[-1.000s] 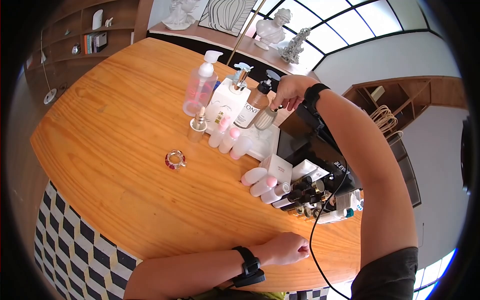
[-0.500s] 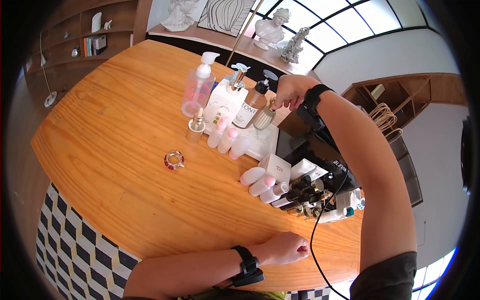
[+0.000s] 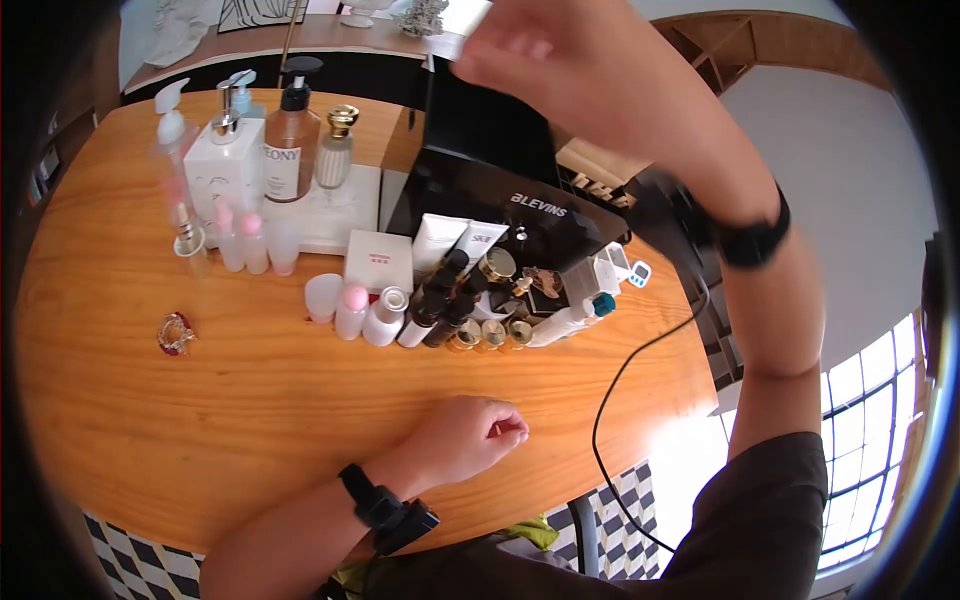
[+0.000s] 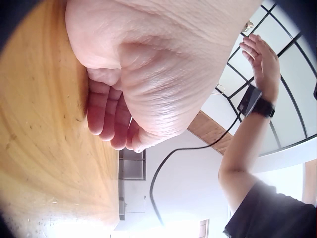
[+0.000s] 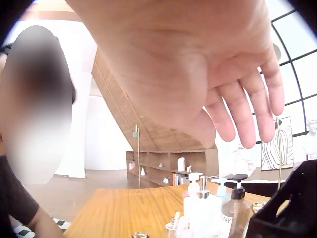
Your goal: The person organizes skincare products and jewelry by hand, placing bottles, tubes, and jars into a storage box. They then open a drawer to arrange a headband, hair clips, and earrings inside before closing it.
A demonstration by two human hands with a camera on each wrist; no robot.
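My right hand (image 3: pixel 575 80) is raised high over the black box (image 3: pixel 500 190) marked BLEVINS. In the right wrist view this hand (image 5: pixel 198 69) holds nothing, its fingers extended and slightly bent. A ribbed glass perfume bottle (image 3: pixel 335 160) with a gold cap stands upright on the white marbled tray (image 3: pixel 340 215), beside the brown PEONY pump bottle (image 3: pixel 290 150) and a white square pump bottle (image 3: pixel 225 165). Low over the near part of the table, my left hand (image 3: pixel 455 440) lies with loosely curled fingers; the left wrist view shows its palm (image 4: pixel 153 74) without anything in it.
Small pink-capped bottles (image 3: pixel 253 245), a white box (image 3: pixel 380 262), white tubes (image 3: pixel 440 240) and several dark and gold-capped bottles stand in front of the black box. A jewelled ring-shaped piece (image 3: pixel 177 334) lies at the left. A black cable (image 3: pixel 610 385) hangs at the right.
My right hand has left the perfume bottle's cap and risen to the right; the bottle now stands free on the tray. The head view has turned right. My left hand keeps its loose curl.
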